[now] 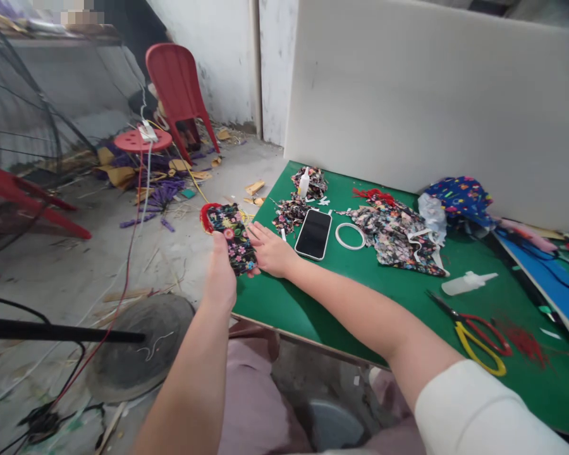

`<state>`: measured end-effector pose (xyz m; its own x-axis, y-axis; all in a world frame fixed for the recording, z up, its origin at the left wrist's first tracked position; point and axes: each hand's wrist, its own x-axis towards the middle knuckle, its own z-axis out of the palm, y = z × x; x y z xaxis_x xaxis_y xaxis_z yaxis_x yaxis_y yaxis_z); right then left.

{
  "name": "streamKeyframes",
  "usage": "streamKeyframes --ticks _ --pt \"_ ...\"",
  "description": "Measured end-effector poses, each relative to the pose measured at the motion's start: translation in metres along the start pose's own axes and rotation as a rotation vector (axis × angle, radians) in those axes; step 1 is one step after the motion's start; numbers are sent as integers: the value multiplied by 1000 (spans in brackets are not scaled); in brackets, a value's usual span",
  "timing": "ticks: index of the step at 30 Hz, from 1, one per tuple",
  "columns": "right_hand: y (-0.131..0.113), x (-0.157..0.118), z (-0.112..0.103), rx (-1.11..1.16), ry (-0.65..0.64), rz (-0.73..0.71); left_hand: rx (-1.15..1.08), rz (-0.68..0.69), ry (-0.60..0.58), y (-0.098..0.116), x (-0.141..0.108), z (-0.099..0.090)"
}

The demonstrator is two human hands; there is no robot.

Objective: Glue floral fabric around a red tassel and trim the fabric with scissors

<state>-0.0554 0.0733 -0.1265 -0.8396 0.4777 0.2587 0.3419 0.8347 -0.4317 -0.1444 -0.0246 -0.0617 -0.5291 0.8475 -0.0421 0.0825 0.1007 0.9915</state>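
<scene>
My left hand (pixel 222 272) grips a small black floral cloth piece (pixel 237 237) past the table's left edge, thumb on its face and fingertips showing under its lower right corner. Whether the cloth is a sewn pouch I cannot tell. A bundle of red cord (pixel 209 218) shows at its upper left. My right hand (pixel 272 249) is at the cloth's right edge, fingers stretched out and partly spread; whether they touch it is unclear. Just right of that hand lie a phone (pixel 313 234) with a dark screen and a white ring (pixel 351 236).
On the green table (pixel 322 303) are floral cloth scraps (pixel 384 234), a white squeeze bottle (pixel 467 283), scissors (pixel 474 335) and red threads (pixel 526 341). A pale board (pixel 431 95) stands behind. A red chair (pixel 175 82) and a stool (pixel 145 140) with cables stand left.
</scene>
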Motion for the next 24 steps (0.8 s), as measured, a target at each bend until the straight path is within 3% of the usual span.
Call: streamKeyframes --ticks 3,6,10,14,19,24 --pt "2 22 -9 42 56 81 -104 -5 -59 1 -2 -2" --pt "3 27 -29 106 134 188 -216 -12 -116 0 -3 -6" --pt "7 -2 -52 214 182 268 -289 -1 -121 -2 -3 -12" --pt "1 -30 -41 308 90 264 -328 -25 -115 0 -3 -11" --pt "-8 -19 -29 338 99 295 -326 -53 -139 8 -7 -8" --pt "8 -30 -61 227 254 387 -335 -66 -179 7 -8 -6"
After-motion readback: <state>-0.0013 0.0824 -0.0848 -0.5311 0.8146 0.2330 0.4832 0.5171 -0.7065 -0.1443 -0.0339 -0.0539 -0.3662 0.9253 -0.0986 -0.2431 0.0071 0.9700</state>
